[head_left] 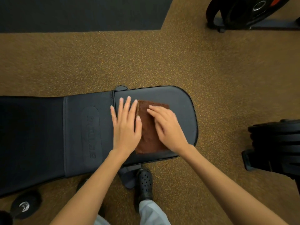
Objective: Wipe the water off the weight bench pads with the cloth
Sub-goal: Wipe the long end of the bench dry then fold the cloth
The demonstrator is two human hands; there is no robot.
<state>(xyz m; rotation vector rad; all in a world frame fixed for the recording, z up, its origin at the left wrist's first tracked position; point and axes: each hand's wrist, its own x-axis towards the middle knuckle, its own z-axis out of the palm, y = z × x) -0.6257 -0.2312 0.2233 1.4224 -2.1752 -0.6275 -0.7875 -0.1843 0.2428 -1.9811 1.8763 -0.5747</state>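
Head view, looking down. A folded rust-brown terry cloth (pixel 150 130) lay flat on the black padded vinyl seat pad (pixel 181 103) of the weight bench, toward the pad's left half and near the seam where it met the longer black back pad (pixel 48 135). The left hand (pixel 125 125) rested palm down with fingers straight and slightly spread; its thumb side overlapped the cloth's left edge, while the other fingers lay on the bare seat pad just beside the seam. The right hand (pixel 167 127) pressed flat on the cloth's right part, fingers extended and close together, pointing toward the left hand. Whether water stood on the pads could not be told. A black perforated clog (pixel 145 182) stood on the speckled ochre rubber floor (pixel 146 59) below the bench. Black weight plates (pixel 240 12) leaned at upper right.
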